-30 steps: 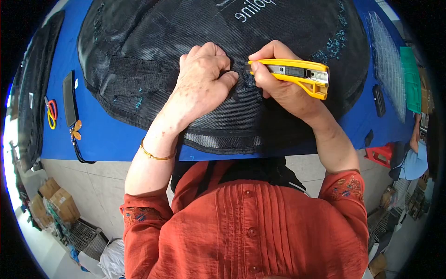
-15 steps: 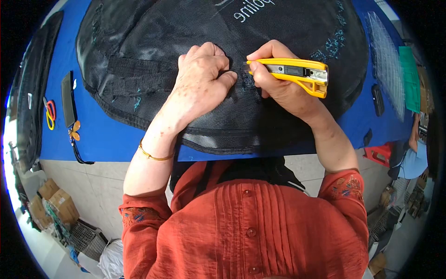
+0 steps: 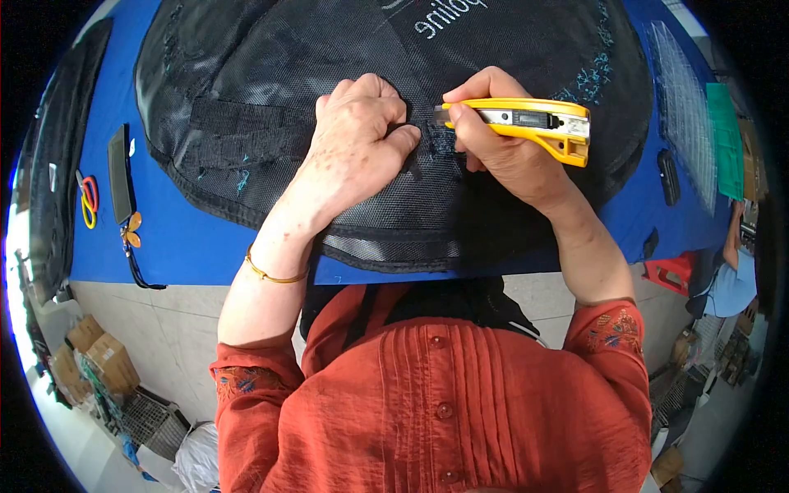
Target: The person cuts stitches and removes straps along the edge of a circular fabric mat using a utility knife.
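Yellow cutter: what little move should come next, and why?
Probably a short, light stroke of the cutter at the blue threads: the right hand holds it with its blade out near them, and the left hand rests on the black fabric close by.

Displaying yellow with grey on knife. Showing black weave on fabric, teal on threads, plain blue on table, red with orange-and-blue embroidery on left sleeve.
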`<act>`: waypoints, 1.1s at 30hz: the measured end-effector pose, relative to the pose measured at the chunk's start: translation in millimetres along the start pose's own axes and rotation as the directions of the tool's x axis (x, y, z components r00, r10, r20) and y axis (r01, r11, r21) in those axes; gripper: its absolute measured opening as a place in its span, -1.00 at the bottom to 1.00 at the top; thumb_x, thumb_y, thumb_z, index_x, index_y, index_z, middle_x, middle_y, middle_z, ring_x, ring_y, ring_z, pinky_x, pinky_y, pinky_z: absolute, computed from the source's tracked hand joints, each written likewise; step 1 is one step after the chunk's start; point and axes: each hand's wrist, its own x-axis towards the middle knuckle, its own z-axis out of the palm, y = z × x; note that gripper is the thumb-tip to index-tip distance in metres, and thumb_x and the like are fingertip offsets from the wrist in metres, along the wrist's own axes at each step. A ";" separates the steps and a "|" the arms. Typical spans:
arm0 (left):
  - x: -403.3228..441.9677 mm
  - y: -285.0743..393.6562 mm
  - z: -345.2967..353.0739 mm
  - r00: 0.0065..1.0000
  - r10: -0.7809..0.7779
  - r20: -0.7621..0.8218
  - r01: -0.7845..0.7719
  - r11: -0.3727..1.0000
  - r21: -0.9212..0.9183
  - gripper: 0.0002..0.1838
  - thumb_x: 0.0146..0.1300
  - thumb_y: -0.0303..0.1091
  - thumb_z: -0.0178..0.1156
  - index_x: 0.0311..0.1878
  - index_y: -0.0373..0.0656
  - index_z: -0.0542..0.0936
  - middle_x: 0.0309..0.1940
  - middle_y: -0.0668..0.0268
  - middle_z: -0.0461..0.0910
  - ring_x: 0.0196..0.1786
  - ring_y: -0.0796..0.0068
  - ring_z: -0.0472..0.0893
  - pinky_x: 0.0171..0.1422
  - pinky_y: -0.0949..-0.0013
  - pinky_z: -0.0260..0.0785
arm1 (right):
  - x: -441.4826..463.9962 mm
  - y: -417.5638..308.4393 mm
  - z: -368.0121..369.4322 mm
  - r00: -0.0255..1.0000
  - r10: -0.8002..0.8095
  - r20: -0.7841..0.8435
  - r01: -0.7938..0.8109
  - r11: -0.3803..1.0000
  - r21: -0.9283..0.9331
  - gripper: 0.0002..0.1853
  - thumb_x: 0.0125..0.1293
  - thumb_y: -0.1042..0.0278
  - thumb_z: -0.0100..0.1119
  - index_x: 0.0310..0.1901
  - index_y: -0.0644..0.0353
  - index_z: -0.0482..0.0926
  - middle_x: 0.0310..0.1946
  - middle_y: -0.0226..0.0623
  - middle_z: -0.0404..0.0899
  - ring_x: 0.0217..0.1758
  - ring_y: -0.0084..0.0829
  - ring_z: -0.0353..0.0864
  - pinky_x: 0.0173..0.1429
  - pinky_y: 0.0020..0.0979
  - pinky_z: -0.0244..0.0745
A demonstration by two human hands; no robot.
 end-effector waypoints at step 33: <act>0.9 -2.1 1.6 1.000 -0.004 0.012 0.004 1.000 0.023 -0.85 0.19 -0.33 0.34 -0.34 -0.24 0.70 -0.16 0.24 0.60 0.05 0.18 0.52 0.23 0.11 0.27 | 3.9 -5.4 0.3 0.999 0.008 0.037 -0.005 0.996 -0.087 -0.88 0.50 0.35 0.20 -0.07 0.17 0.52 -0.25 -0.43 0.50 -0.23 -0.61 0.58 -0.11 -0.54 0.51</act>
